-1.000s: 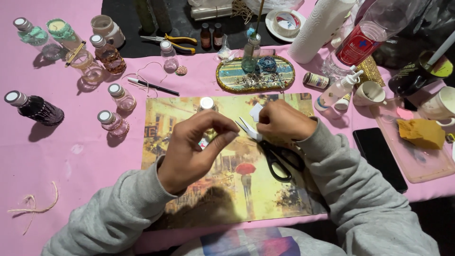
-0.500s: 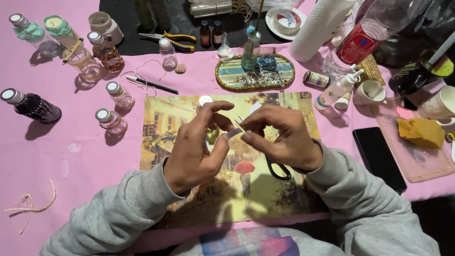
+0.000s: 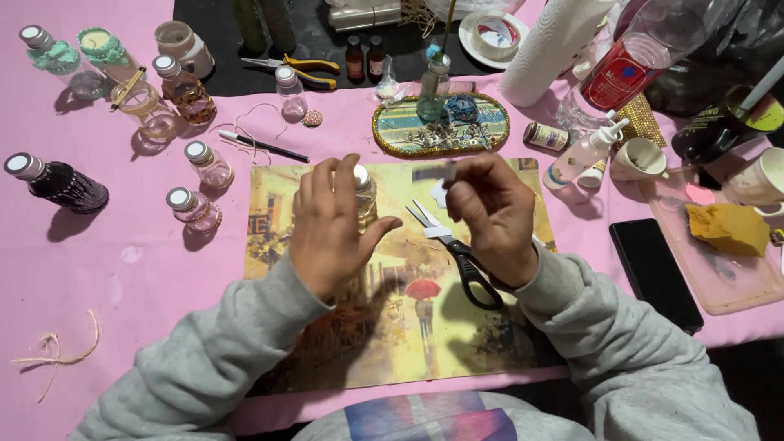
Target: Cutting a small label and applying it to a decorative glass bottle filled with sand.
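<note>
The left hand (image 3: pixel 331 224) wraps around a small clear glass bottle (image 3: pixel 364 196) with a silver cap, which stands upright on the painted placemat (image 3: pixel 408 327); the fingers curl over the near side of the bottle and the thumb points toward the scissors. The right hand (image 3: pixel 490 212) is lifted just above the mat, its thumb and forefinger pinched shut on a short strip of tape (image 3: pixel 434 172) that sticks out to the left, level with the bottle's cap and a little apart from it. Between the two hands lie the black-handled scissors (image 3: pixel 457 255), blades open and pointing up-left, flat on the placemat. A small white scrap (image 3: pixel 439 194) lies on the mat just under the right hand's fingers.

The placemat sits on a table covered with a pink cloth (image 3: pixel 147 269). To the left stand several more small capped bottles (image 3: pixel 194 211), one dark bottle (image 3: pixel 57 184) lying on its side. Beyond the mat are an oval decorated tray (image 3: pixel 392 135) with trinkets, yellow-handled pliers (image 3: pixel 298 69), a black pen (image 3: pixel 261 149), a roll of tape (image 3: pixel 494 37) and a paper towel roll (image 3: pixel 551 49). A black phone (image 3: pixel 653 273) lies to the right, beside a pink tray (image 3: pixel 735 298) holding a yellow sponge (image 3: pixel 727 229)
</note>
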